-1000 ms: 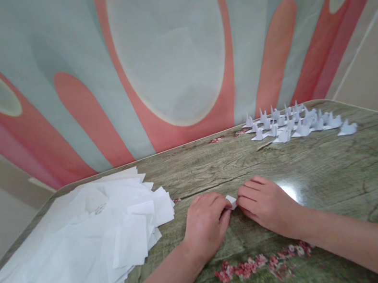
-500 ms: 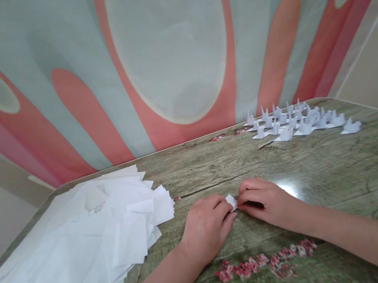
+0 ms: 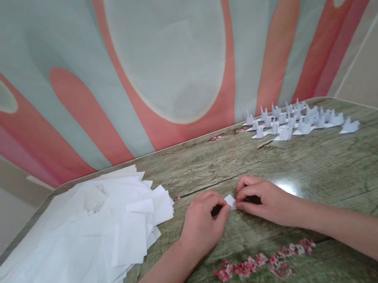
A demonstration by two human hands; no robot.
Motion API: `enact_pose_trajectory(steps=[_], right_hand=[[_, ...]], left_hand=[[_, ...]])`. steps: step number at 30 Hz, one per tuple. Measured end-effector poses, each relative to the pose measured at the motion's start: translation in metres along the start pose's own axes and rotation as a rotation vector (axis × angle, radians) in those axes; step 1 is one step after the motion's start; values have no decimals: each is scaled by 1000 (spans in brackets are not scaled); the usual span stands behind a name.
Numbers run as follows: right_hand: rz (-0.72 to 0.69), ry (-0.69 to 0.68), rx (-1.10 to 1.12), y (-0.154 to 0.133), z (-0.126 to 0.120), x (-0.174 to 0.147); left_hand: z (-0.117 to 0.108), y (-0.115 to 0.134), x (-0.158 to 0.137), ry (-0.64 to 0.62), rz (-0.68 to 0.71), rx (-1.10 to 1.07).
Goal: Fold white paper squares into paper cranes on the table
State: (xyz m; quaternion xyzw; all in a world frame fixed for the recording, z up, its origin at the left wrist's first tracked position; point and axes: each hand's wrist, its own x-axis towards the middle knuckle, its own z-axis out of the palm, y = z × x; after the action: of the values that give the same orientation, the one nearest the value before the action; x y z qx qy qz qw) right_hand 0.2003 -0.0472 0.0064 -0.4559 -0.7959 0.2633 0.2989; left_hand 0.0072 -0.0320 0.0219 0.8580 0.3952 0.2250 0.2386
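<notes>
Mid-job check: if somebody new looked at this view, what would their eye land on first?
Probably the big coral and pale blue-grey backdrop, which fills the view behind the wood-patterned table. Next, likely the spread of white paper sheets on the table's left and the cluster of folded paper birds at its far right. Near the middle, the left hand and right hand finger a small white paper piece.
</notes>
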Motion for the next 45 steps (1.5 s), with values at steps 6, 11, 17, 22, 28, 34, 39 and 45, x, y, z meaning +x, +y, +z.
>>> enact_pose_trajectory(steps=[6, 11, 17, 22, 28, 34, 39, 45], right_hand=[[56, 23, -22, -3, 2, 2], [71, 41, -61, -4, 4, 1], [45, 58, -77, -5, 5, 1], [10, 49, -65, -4, 2, 1], [-122, -2, -30, -1, -9, -7], [-319, -47, -378, -1, -7, -17], [-360, -42, -474, -2, 0, -18], [-325, -61, -488, -4, 1, -19]], left_hand=[[4, -2, 2, 34, -38, 19], [5, -1, 2, 44, -56, 45], [4, 1, 3, 36, -50, 60], [3, 0, 2, 25, -30, 67], [3, 0, 2, 22, -30, 80], [4, 0, 1, 26, -31, 75], [4, 0, 2, 33, -26, 64], [3, 0, 2, 16, -22, 77]])
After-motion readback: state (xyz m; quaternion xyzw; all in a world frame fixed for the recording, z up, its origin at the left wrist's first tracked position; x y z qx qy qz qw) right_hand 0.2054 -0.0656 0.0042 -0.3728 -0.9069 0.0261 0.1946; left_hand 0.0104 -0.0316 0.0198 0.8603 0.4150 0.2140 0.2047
